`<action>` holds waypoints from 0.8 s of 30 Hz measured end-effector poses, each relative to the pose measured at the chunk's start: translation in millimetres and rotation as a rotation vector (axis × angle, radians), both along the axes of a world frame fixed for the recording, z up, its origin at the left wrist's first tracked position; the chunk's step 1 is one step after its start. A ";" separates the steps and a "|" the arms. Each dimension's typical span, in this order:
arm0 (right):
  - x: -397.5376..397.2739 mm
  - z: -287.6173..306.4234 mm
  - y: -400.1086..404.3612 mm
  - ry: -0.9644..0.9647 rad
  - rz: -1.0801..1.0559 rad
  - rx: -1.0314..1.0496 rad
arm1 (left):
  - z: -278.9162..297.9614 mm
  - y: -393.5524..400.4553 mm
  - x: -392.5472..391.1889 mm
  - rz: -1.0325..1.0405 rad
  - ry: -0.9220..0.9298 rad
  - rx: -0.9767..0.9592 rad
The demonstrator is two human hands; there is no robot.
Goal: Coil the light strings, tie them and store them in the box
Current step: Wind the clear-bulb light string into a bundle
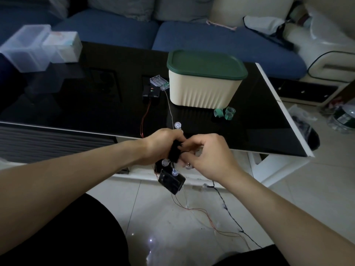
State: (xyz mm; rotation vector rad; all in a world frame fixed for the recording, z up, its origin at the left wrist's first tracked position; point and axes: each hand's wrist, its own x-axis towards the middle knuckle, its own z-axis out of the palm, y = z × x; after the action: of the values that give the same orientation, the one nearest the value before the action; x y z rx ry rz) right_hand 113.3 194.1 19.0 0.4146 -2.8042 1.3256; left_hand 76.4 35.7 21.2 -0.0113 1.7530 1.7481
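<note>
Grip: left hand (163,145) clutches coil (175,153), right hand (206,156) pinches it alongside. Tying likely underway; battery pack (171,181) dangles below. Next: cinch, carry to box (203,87) beyond.

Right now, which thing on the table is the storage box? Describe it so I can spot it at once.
Start at the black glass table in front of the blue sofa. Near its right far side stands the storage box, cream with ribbed walls. Its dark green lid, shut on top, sets it apart from the clear plastic containers at the table's far left.
</note>
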 end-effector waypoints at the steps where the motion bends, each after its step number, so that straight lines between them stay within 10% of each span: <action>1: 0.7 1.2 -0.7 0.001 -0.014 -0.016 | 3.2 -0.7 0.6 -0.053 0.014 -0.044; 14: -10.2 7.0 18.1 -0.289 0.242 0.184 | 1.8 -13.4 6.3 -0.579 0.157 -0.383; 24: -9.9 4.1 20.4 -0.430 0.194 0.249 | -8.1 -13.2 2.1 -0.436 0.249 -0.463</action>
State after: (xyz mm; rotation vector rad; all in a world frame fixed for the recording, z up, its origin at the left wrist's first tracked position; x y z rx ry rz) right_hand 103.4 214.5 23.1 0.4652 -3.3852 1.2235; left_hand 78.5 22.4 13.1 0.3760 2.1129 1.0466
